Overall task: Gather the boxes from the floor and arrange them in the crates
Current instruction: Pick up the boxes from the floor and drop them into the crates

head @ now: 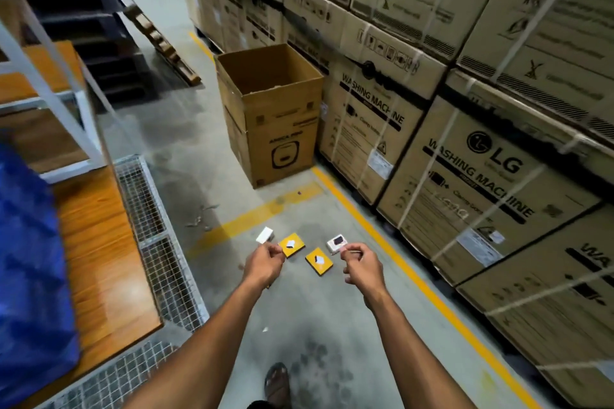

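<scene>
Four small boxes on the floor [299,315] — two yellow boxes [291,244], a white box [264,235], a white-and-dark box [336,243]. I see left hand [264,264] and right hand [360,264] above them, fingers loosely curled, holding nothing.

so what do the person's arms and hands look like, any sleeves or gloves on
Both forearms are bare as far as the head view shows: no sleeves, gloves, watch or bands are visible. The left hand and the right hand are bare too, and no rings can be made out. The only thing worn that shows is a dark sandal on one foot at the bottom edge.
</scene>
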Tool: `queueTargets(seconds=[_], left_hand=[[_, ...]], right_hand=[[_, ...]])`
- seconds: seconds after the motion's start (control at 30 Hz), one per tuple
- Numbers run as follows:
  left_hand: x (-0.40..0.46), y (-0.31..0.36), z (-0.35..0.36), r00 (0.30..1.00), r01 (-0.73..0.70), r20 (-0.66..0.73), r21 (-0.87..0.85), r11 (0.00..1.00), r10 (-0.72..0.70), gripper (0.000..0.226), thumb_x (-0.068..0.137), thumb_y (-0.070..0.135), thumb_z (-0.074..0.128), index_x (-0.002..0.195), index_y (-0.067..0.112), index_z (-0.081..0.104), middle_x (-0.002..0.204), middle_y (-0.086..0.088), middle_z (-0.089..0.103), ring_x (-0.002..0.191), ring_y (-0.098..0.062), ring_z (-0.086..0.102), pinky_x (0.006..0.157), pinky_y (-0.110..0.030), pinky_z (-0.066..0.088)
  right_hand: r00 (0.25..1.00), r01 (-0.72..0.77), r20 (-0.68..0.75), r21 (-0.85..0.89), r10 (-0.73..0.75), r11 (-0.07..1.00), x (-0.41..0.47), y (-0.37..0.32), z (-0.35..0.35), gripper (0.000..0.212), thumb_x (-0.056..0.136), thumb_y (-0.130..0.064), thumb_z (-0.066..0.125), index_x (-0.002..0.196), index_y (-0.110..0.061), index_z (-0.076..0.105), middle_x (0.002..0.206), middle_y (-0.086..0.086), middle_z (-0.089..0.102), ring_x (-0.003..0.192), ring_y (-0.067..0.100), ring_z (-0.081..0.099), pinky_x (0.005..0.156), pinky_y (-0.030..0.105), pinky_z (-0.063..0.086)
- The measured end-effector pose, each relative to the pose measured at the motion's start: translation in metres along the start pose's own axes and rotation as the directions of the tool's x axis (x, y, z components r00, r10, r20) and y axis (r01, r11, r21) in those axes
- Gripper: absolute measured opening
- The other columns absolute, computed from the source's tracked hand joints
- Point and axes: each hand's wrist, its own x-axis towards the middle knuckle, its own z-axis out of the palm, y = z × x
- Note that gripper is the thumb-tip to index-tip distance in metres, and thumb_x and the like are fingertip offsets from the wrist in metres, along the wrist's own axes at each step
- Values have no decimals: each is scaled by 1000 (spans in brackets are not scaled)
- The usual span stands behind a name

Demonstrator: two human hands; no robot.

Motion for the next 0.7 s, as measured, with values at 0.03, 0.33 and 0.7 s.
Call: queueTargets(seconds=[0.03, 0.33, 0.7], left_hand=[[14, 4, 5, 1000, 7, 10, -6, 1000, -7, 18, 72, 36, 60, 86, 28, 67, 87, -7, 72, 69, -25, 62, 64, -37, 58], [114, 36, 30, 998, 50, 46, 67, 996, -53, 18, 71, 38, 57, 84, 27, 63, 78, 5, 65, 81, -30, 67, 77, -36, 55], [230, -40, 99, 999, 54, -17, 237, 970, -51, 17, 91, 24, 69, 108, 23, 70, 104, 4, 71, 94, -18, 61, 78, -23, 39]], right_hand=[[1000, -4, 0, -7, 4, 1000, 14, -4, -1, 11, 92, -35, 73, 96, -24, 70, 93, 0, 72, 76, 20, 67, 54, 28, 54], [999, -33, 31, -109, 37, 994, 131, 1, 17, 11, 91, -34, 74, 97, -27, 69, 87, -2, 72, 74, 19, 68, 65, 40, 60], [982, 22, 184, -322, 40, 946, 276, 118, 83, 11, 89, -27, 76, 96, -28, 68, 86, -7, 73, 74, 12, 67, 72, 25, 55]])
